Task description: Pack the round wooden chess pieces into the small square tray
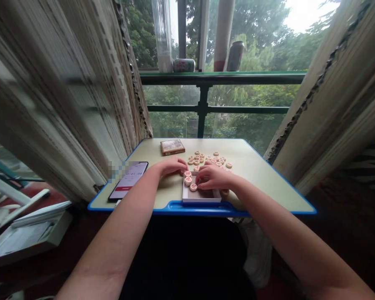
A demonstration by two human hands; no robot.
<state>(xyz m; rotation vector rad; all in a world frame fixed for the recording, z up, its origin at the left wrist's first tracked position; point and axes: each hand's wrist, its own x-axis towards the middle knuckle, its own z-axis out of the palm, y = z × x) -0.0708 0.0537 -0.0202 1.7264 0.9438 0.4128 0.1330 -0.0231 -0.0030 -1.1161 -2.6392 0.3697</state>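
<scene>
A shallow white box [201, 200] lies on the table near its front edge. Several round xiangqi pieces with red characters are along its left side, one xiangqi piece [193, 187] lowest. My right hand [215, 176] reaches over the box from the right, its fingers curled and fingertips closed at that lowest piece. At the far left corner of the box, my left hand [174, 166] has bent fingers closed on a piece partly hidden beneath the fingertips. Beyond both hands, several loose xiangqi pieces [196, 161] are scattered on the table, some of them covered by my right hand.
The pale table [256, 179] has a blue rim. A flat brown box [172, 146] lies at the back, and a phone [128, 180] showing a timer rests on the left. Curtains [90, 83] hang on both sides; cans [236, 56] stand on the green window rail.
</scene>
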